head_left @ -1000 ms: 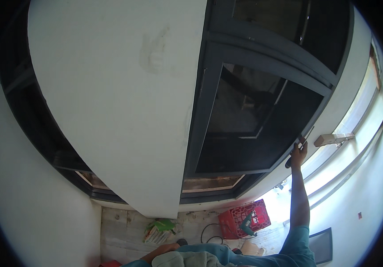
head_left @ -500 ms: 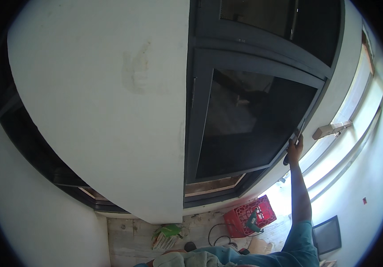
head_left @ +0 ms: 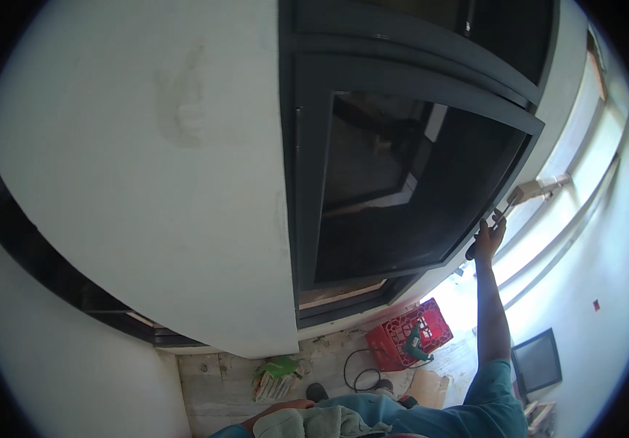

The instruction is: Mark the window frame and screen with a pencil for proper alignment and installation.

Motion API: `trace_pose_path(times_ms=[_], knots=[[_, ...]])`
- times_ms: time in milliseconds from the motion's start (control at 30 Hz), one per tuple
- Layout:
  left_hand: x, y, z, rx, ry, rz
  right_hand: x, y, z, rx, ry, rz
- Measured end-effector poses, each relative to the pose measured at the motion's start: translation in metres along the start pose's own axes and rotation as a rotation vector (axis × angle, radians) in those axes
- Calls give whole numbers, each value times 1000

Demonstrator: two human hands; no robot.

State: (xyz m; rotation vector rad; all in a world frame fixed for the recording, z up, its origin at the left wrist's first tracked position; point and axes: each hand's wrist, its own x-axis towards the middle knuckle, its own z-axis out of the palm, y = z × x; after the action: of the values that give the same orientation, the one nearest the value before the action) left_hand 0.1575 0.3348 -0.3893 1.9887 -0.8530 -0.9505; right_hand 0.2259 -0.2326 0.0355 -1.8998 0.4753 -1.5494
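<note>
Just off the right edge of an ajar, dark-framed window sash (head_left: 413, 186), near its lower corner, gripping a screwdriver (head_left: 470, 252) with the right hand (head_left: 487, 239) clamped around the handle. Holding the left hand (head_left: 294, 405) low beside a grey towel (head_left: 311, 423), too small in view to tell whether closed or apart. Past the shaft, with a wooden block (head_left: 527, 192) close by. Down along the floor's (head_left: 201, 374) far edge, with a green power drill (head_left: 414, 343) on a red plastic crate (head_left: 381, 340), beside a looped black cord (head_left: 346, 371), and a green packet (head_left: 281, 366) toward the far left corner.
</note>
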Motion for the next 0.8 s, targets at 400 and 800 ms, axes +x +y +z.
trace_pose_path(times_ms=[400, 800], knots=[[54, 33, -12, 141, -288, 180, -22, -15, -24, 197, -47, 147], [11, 15, 65, 80, -350, 195, -6, -5, 11, 134, -89, 174]])
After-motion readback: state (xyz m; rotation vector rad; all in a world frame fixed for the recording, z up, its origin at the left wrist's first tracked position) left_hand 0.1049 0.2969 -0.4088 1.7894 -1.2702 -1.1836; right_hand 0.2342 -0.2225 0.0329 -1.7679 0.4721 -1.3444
